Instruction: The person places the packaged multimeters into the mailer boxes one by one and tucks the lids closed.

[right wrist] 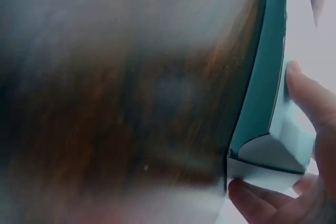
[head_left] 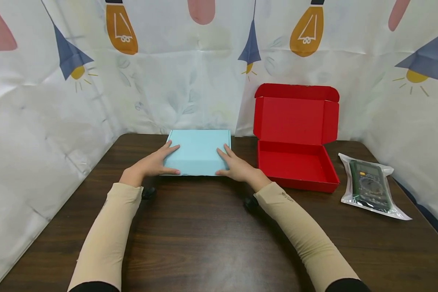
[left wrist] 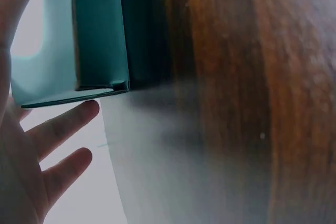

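A flat light blue cardboard box (head_left: pixel 198 152) lies near the far edge of the table with its lid down. My left hand (head_left: pixel 152 163) holds its left side, fingers spread and thumb along the front edge. On the opposite side my right hand (head_left: pixel 239 167) grips the box, its thumb near the front right corner. The right wrist view shows the right thumb over the box's top and other fingers (right wrist: pixel 257 200) against its side. In the left wrist view, two fingers (left wrist: pixel 65 129) extend beyond the box's end. Any contents are hidden.
To the right stands a red cardboard box (head_left: pixel 295 121) with its lid raised and nothing visible inside. A digital multimeter (head_left: pixel 371 186) in clear plastic wrap lies farther right on the brown wooden table (head_left: pixel 200 235). Behind the table hangs a patterned white curtain (head_left: pixel 160 81).
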Demonstrator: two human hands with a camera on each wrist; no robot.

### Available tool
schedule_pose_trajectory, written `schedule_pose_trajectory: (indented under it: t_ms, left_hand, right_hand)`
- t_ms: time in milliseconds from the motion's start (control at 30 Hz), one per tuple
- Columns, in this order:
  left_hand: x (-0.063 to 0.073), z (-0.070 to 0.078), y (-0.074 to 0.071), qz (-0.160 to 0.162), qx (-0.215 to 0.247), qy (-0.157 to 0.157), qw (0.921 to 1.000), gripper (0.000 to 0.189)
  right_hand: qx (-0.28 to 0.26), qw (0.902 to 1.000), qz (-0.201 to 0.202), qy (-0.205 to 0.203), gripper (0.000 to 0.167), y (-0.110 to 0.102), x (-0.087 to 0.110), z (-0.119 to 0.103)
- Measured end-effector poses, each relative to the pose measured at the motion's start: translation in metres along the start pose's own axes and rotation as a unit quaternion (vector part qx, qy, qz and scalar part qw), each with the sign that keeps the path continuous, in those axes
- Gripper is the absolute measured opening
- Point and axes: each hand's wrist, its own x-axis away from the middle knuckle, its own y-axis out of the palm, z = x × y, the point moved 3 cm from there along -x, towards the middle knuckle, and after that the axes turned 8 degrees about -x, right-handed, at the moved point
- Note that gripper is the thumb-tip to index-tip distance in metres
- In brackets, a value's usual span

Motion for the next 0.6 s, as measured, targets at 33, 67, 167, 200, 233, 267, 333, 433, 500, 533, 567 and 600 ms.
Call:
schedule_pose_trajectory:
  t_ms: [33,67,167,200,233,267,333,433,500,533,567,600]
  left_hand:
    - [0.0,0.0003,0.0,0.0,-0.005,-0.002,1.0,0.104]
    - [-0.0002,0.0006,0.0,0.0,-0.009,-0.002,1.0,0.104]
    - [-0.0014,0.0037,0.0002,0.001,-0.02,-0.002,0.9998,0.104]
    - [-0.002,0.0048,0.0006,0.002,-0.023,-0.001,0.9997,0.103]
    - [-0.0026,0.0057,0.001,0.003,-0.025,-0.001,0.9997,0.103]
    - [-0.003,0.0063,0.0014,0.004,-0.028,-0.001,0.9996,0.103]
    - [-0.0032,0.0076,0.0019,0.005,-0.033,-0.003,0.9994,0.102]
    - [-0.0023,0.0069,0.0027,0.007,-0.041,-0.007,0.9991,0.102]
    - [-0.0011,0.0069,0.0027,0.008,-0.047,-0.01,0.9988,0.102]
    - [-0.0007,0.0067,0.0028,0.008,-0.05,-0.011,0.9986,0.102]
    - [-0.0003,0.0065,0.0028,0.01,-0.053,-0.012,0.9985,0.102]
    - [0.0,0.0061,0.0028,0.011,-0.056,-0.013,0.9983,0.103]
  right_hand:
    - [0.007,1.0,0.001,0.001,0.091,0.0001,-0.0004,-0.0007]
    - [0.015,0.9999,0.002,0.003,0.092,0.0001,-0.0008,-0.0011]
    - [0.037,0.9992,0.014,0.009,0.092,-0.0008,-0.0016,-0.0006]
    - [0.046,0.9987,0.019,0.01,0.092,-0.0011,-0.0019,-0.0002]
    - [0.054,0.9982,0.025,0.009,0.092,-0.0015,-0.0019,-0.0001]
    - [0.063,0.9975,0.031,0.01,0.091,-0.0017,-0.0021,-0.0002]
    - [0.077,0.9962,0.041,0.007,0.091,-0.0017,-0.003,-0.0009]
    - [0.092,0.9945,0.051,0.003,0.09,-0.0002,-0.0046,-0.0023]
    - [0.099,0.9935,0.057,-0.001,0.089,0.001,-0.0061,-0.0027]
    - [0.103,0.9929,0.06,-0.004,0.089,0.0014,-0.0066,-0.0029]
    - [0.104,0.9926,0.062,-0.006,0.088,0.0016,-0.007,-0.0032]
    - [0.106,0.9924,0.063,-0.009,0.088,0.0018,-0.0075,-0.0034]
